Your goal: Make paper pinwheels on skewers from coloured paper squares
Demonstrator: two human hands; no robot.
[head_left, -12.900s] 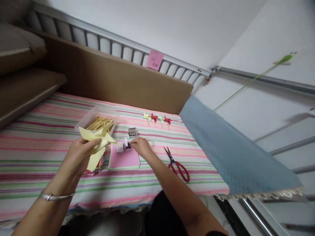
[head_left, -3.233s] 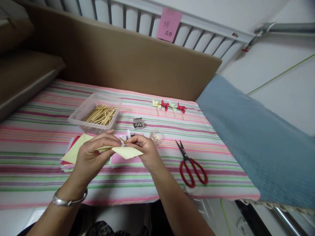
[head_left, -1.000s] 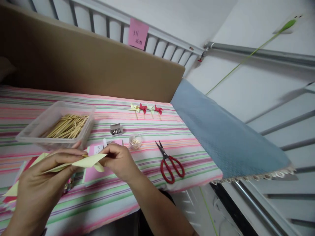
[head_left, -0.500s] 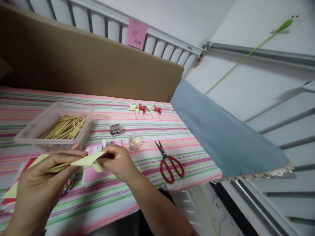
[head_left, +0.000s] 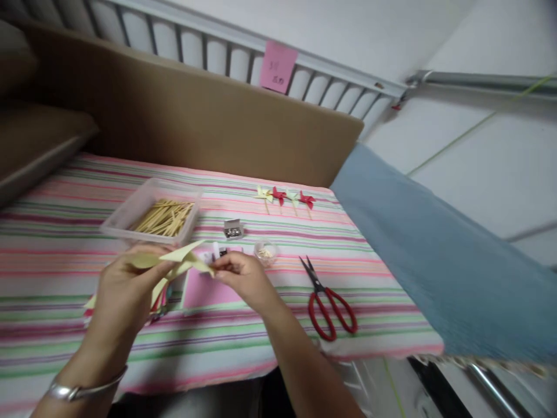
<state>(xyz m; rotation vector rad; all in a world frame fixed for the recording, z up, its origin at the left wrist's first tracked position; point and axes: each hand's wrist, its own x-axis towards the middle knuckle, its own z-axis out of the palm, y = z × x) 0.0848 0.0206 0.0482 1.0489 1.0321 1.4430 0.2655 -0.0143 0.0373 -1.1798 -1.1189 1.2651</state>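
Between my hands is a pale yellow paper pinwheel [head_left: 186, 254] with folded and loose blades, held above the table. My left hand [head_left: 126, 284] is closed around its left part, thumb on top. The fingertips of my right hand [head_left: 243, 276] pinch the tip of a blade on its right side. Beneath the hands lies a pink paper sheet [head_left: 211, 290]. Several coloured paper pieces [head_left: 159, 305] lie partly hidden under my left hand. Just behind my right hand stands a small round clear tub [head_left: 265, 253] with small pale pieces in it.
A clear plastic box [head_left: 117, 223] of thin wooden sticks stands behind my left hand. An opened small box [head_left: 234, 230] holds shiny metal bits. Red-handled scissors [head_left: 324, 299] lie to the right. Several small finished pinwheels [head_left: 278, 196] lie farther back, before a cardboard panel [head_left: 217, 128].
The view has swung left, so the table's things appear farther right. My right hand has moved its pinch to a blade tip, and the pinwheel shows more opened out.
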